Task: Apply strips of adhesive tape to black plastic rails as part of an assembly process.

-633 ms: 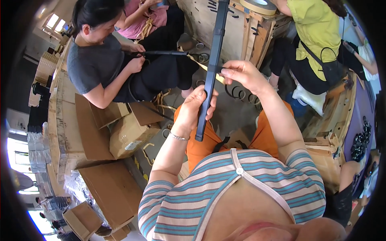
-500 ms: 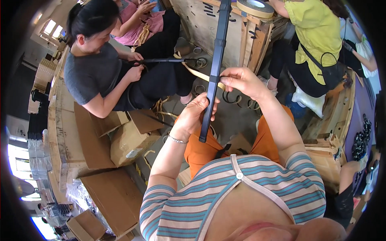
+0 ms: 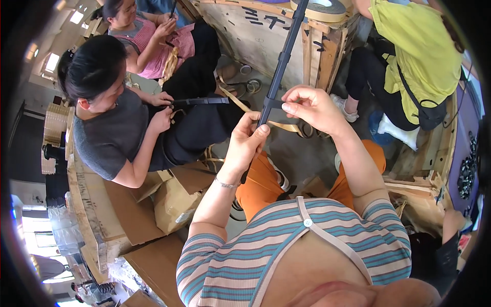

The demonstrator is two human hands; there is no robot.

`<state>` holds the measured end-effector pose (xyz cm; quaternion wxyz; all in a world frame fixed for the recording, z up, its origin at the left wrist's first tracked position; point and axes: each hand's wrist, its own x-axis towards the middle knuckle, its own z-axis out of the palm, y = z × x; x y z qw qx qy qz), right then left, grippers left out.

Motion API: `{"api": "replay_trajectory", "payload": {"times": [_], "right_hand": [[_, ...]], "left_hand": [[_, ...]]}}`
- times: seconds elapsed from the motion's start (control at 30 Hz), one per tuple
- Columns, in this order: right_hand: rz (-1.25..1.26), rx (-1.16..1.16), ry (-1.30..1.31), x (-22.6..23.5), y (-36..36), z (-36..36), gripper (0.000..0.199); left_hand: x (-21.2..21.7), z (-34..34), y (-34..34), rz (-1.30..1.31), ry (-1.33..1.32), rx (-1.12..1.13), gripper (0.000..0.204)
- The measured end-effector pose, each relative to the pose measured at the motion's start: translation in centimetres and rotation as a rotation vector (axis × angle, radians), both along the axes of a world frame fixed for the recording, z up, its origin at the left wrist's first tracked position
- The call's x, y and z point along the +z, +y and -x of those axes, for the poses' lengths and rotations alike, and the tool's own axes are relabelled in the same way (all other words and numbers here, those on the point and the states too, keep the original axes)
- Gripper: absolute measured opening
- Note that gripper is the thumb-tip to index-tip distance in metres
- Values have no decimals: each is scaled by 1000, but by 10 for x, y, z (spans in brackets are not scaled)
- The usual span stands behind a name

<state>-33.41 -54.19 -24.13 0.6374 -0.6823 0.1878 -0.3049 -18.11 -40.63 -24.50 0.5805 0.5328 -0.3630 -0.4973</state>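
A long black bar [image 3: 286, 56] slants up and away in front of me, with raised bands along it. My left hand [image 3: 245, 143] is closed round its lower part, thumb on top. A short dark strip of tape [image 3: 276, 104] sticks out from the bar's right side. Its free end is pinched between the thumb and fingers of my right hand [image 3: 319, 110]. Beneath the hands, a pale yellow strip [image 3: 284, 126] trails toward some curled loops near the floor.
A tape roll [image 3: 321, 9] lies on a wooden crate [image 3: 266, 38] ahead. At left, a co-worker in a grey shirt [image 3: 105, 123] holds another black bar [image 3: 202, 101]. An opened cardboard box [image 3: 174, 204] stands near my left forearm. Another person in yellow [image 3: 419, 56] sits at right.
The bar's top has tipped further right, and my left hand sits closer to my right. A dark strip now stretches from the bar to my right fingers. The view has shifted slightly.
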Motion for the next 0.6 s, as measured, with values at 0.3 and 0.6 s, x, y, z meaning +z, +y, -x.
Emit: {"api": "replay_trajectory", "payload": {"times": [0.3, 0.6], "right_hand": [[91, 28, 26, 35, 45, 20, 15], [-18, 38, 72, 31, 73, 42, 14]], "left_hand": [[26, 15, 43, 65, 191, -163, 18], [35, 34, 72, 83, 63, -178, 23]]}}
